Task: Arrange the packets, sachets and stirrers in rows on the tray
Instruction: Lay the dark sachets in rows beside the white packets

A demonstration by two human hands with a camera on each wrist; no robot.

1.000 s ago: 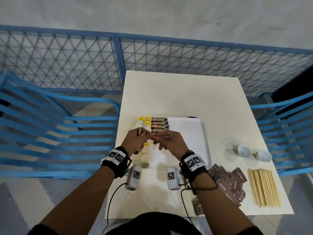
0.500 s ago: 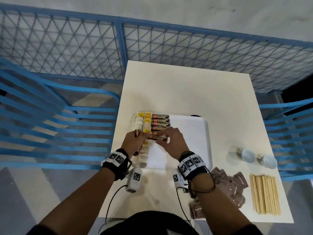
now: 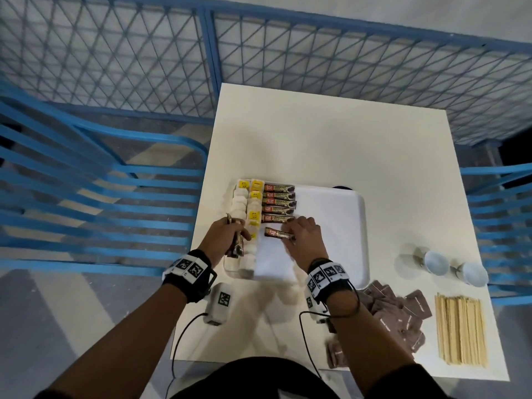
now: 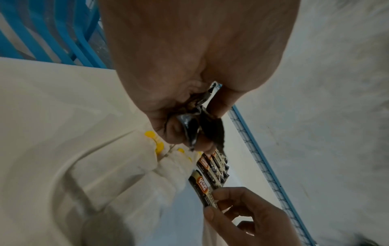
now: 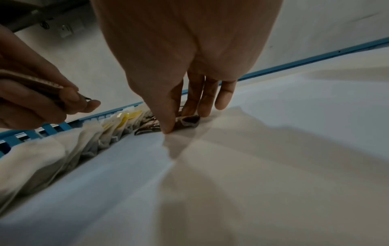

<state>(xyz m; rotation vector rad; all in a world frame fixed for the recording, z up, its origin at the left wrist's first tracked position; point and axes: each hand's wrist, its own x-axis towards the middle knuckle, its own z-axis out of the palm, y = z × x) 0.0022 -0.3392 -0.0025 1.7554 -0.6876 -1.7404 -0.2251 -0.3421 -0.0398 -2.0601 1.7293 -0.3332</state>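
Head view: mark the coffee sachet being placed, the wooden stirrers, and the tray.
coffee sachet (image 3: pixel 277 233), head view, printed face left of the fingers.
wooden stirrers (image 3: pixel 460 329), head view, middle of the bundle.
tray (image 3: pixel 345 226), head view, bare white floor.

Left hand (image 3: pixel 227 236) clenched in a fist; right hand (image 3: pixel 305 240) pinching with fingertips.

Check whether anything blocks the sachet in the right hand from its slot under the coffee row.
Nothing visible does. The right hand pinches the sachet just off the tray liner, right below the last sachet in the row. The strip between them is bare. The left hand stays off to the side.
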